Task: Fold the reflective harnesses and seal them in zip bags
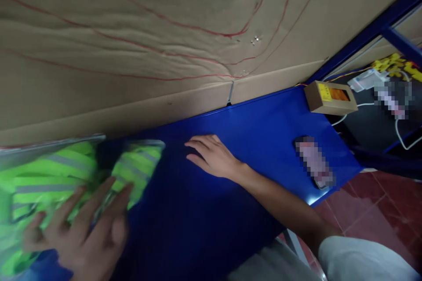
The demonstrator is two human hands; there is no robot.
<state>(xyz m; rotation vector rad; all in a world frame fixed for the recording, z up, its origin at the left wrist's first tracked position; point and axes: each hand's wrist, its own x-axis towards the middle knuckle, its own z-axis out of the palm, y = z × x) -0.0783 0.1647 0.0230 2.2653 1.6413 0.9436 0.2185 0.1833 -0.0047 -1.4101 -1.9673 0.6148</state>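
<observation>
My left hand (85,232), somewhat blurred, is at the lower left with its fingers spread over a heap of neon-green reflective vests (52,189) in clear plastic. I cannot tell whether the fingertips touch the plastic. Just beyond those fingertips is a smaller neon-green bundle with grey reflective stripes (138,164), also in clear wrapping. My right hand (212,156) rests near the middle of the blue tabletop (257,123), palm down, fingers stretched out and nothing in them. It lies to the right of the small bundle, apart from it.
Brown cardboard with red lines and small metal pieces (255,40) stands along the table's back edge. A phone (314,162) lies at the right, with a small cardboard box (329,98) behind it. Beyond are white cables (400,134) and yellow pieces (392,63) on a dark surface.
</observation>
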